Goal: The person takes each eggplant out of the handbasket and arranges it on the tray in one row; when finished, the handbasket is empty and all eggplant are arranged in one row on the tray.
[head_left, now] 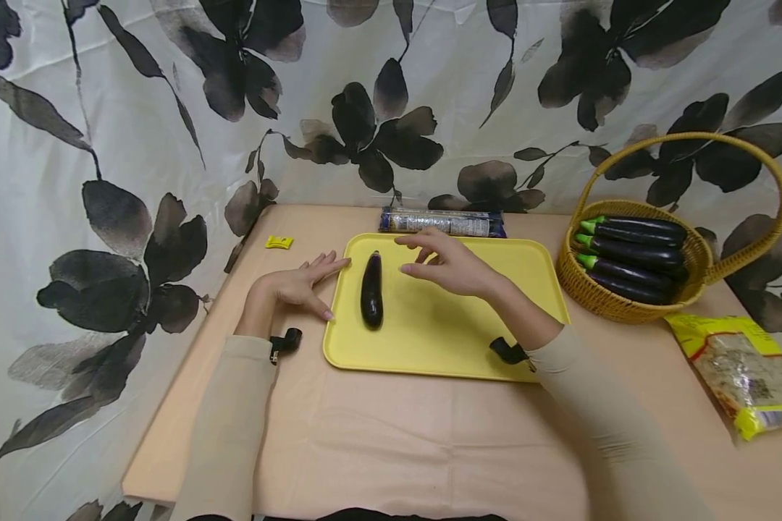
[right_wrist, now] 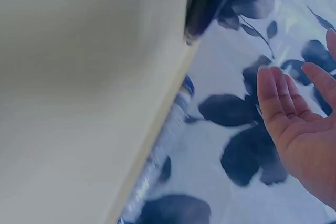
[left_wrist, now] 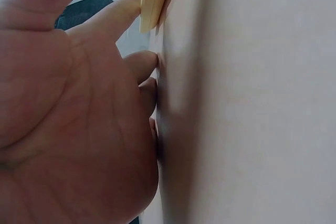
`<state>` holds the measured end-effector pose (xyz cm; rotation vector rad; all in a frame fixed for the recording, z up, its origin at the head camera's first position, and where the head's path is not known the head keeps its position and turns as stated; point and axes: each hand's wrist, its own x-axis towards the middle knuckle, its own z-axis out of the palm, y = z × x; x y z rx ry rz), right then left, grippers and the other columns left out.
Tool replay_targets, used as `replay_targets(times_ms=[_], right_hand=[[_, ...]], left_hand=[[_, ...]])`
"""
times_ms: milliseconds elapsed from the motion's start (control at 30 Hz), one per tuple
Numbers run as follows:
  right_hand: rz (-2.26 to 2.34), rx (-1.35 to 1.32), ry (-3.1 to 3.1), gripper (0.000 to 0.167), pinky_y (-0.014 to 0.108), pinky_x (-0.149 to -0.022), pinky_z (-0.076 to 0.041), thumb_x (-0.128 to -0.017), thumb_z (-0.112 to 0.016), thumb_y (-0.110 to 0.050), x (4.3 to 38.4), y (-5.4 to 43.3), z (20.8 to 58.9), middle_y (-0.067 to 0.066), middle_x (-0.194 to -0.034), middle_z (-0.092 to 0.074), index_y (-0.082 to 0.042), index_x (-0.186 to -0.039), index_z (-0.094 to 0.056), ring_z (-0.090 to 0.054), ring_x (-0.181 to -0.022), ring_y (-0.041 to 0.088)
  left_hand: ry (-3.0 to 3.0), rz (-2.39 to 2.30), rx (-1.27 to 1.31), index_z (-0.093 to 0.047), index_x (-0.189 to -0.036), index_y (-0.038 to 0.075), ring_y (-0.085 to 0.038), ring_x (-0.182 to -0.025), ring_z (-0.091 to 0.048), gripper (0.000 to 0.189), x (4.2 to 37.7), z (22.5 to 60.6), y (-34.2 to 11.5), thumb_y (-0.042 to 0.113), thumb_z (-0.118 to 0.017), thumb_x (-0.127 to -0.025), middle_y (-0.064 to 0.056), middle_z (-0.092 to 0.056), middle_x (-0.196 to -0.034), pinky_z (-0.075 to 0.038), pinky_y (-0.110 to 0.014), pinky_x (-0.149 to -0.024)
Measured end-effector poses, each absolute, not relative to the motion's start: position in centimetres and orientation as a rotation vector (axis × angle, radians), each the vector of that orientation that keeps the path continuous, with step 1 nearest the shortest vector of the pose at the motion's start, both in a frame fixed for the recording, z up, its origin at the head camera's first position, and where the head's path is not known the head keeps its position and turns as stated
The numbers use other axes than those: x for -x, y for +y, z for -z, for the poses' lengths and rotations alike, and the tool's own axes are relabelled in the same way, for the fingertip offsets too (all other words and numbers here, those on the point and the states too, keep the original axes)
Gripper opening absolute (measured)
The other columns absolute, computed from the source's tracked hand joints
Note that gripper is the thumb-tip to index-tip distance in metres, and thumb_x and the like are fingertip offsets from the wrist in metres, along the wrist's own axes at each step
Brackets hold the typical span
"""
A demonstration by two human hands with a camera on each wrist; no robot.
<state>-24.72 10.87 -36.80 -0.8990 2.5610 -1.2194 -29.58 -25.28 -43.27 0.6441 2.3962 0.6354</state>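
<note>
A dark purple eggplant (head_left: 371,291) lies lengthwise near the left side of a yellow tray (head_left: 456,354). My left hand (head_left: 295,284) rests at the tray's left edge, its fingers spread, index finger and thumb touching the rim; in the left wrist view the palm (left_wrist: 79,108) faces the camera and the other fingers meet the table. Above the tray, to the right of the eggplant, hovers my right hand (head_left: 450,262), fingers loosely extended and holding nothing. The right wrist view shows this hand (right_wrist: 299,124) apart from the tray and the eggplant (right_wrist: 207,3).
At the right stands a wicker basket (head_left: 599,300) with a tall handle, holding several eggplants (head_left: 635,242). A clear bag with yellow ends (head_left: 743,369) lies in front of it. Behind the tray is a long blue package (head_left: 443,223). A small yellow packet (head_left: 279,242) sits at the back left.
</note>
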Motion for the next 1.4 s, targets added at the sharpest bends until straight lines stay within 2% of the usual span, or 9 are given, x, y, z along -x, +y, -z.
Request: replay_targets(times_ms=[233, 433, 667, 867, 933, 1100, 1167, 1300, 1400], right_hand=[[1.211, 0.923, 2.712, 0.05, 0.055, -0.102, -0.053, -0.1, -0.07, -0.036, 22.3, 14.7, 35.4, 0.005, -0.148, -0.055, -0.023, -0.148, -0.059, -0.059, -0.128, 0.029], [1.262, 1.001, 2.78, 0.046, 0.053, -0.108, -0.05, -0.099, -0.073, -0.027, 21.7, 17.1, 34.7, 0.006, -0.146, -0.056, -0.02, -0.144, -0.063, -0.057, -0.131, 0.028], [1.316, 0.99, 2.969, 0.048, 0.041, -0.105, -0.05, -0.099, -0.073, -0.016, 21.6, 20.5, 34.3, 0.007, -0.145, -0.057, -0.019, -0.145, -0.063, -0.059, -0.126, 0.027], [1.282, 0.784, 3.138, 0.045, 0.063, -0.102, -0.051, -0.102, -0.069, -0.021, 22.1, 23.5, 35.2, 0.014, -0.144, -0.057, -0.015, -0.146, -0.062, -0.058, -0.127, 0.034], [1.286, 0.728, 3.158, 0.045, 0.063, -0.1, -0.051, -0.103, -0.068, -0.022, 22.1, 24.4, 35.3, 0.014, -0.145, -0.057, -0.016, -0.147, -0.061, -0.058, -0.126, 0.036], [1.229, 0.668, 3.264, 0.044, 0.018, -0.097, -0.045, -0.103, -0.067, -0.02, 22.0, 26.3, 35.0, 0.014, -0.143, -0.06, -0.017, -0.147, -0.061, -0.06, -0.117, 0.03], [1.184, 0.645, 3.304, 0.044, 0.01, -0.092, -0.039, -0.104, -0.066, -0.02, 21.9, 27.2, 34.9, 0.013, -0.143, -0.06, -0.019, -0.147, -0.061, -0.059, -0.115, 0.027], [1.139, 0.624, 3.345, 0.045, 0.041, -0.11, -0.047, -0.102, -0.068, -0.015, 21.9, 29.2, 34.9, 0.016, -0.144, -0.059, -0.018, -0.147, -0.062, -0.056, -0.124, 0.034], [1.121, 0.574, 3.354, 0.045, 0.067, -0.112, -0.04, -0.101, -0.069, -0.013, 22.0, 30.7, 35.1, 0.02, -0.143, -0.057, -0.015, -0.145, -0.062, -0.051, -0.135, 0.045]], left_hand=[[2.394, -0.676, -0.66, -0.017, -0.167, 0.036, -0.031, -0.162, 0.019, 0.128, 29.4, 43.1, -25.4, 0.055, -0.095, -0.067, -0.007, 0.012, -0.176, 0.01, -0.062, -0.128], [2.395, -0.678, -0.661, -0.018, -0.168, 0.035, -0.03, -0.162, 0.018, 0.126, 29.3, 43.3, -25.5, 0.053, -0.094, -0.069, -0.007, 0.012, -0.176, 0.01, -0.063, -0.128], [2.396, -0.683, -0.658, -0.019, -0.167, 0.036, -0.03, -0.162, 0.019, 0.123, 29.4, 43.2, -25.3, 0.054, -0.093, -0.07, -0.006, 0.012, -0.176, 0.01, -0.063, -0.127], [2.388, -0.681, -0.646, -0.019, -0.167, 0.037, -0.029, -0.162, 0.019, 0.122, 29.5, 43.2, -25.1, 0.054, -0.093, -0.071, -0.005, 0.012, -0.176, 0.011, -0.063, -0.128], [2.385, -0.687, -0.637, -0.019, -0.167, 0.037, -0.029, -0.162, 0.019, 0.122, 29.4, 43.3, -25.1, 0.053, -0.093, -0.071, -0.005, 0.012, -0.176, 0.011, -0.063, -0.128], [2.379, -0.715, -0.611, -0.021, -0.167, 0.037, -0.029, -0.162, 0.019, 0.122, 29.3, 43.4, -25.1, 0.052, -0.094, -0.07, -0.003, 0.011, -0.176, 0.011, -0.065, -0.127], [2.378, -0.72, -0.607, -0.021, -0.167, 0.037, -0.029, -0.162, 0.019, 0.122, 29.3, 43.3, -25.1, 0.052, -0.094, -0.07, -0.003, 0.011, -0.177, 0.011, -0.065, -0.127], [2.376, -0.726, -0.601, -0.022, -0.166, 0.037, -0.029, -0.162, 0.019, 0.122, 29.3, 43.1, -25.1, 0.052, -0.094, -0.07, -0.003, 0.011, -0.177, 0.011, -0.065, -0.127], [2.377, -0.729, -0.6, -0.023, -0.166, 0.038, -0.029, -0.162, 0.019, 0.121, 29.4, 43.2, -25.2, 0.053, -0.094, -0.069, -0.002, 0.01, -0.177, 0.011, -0.065, -0.127]])
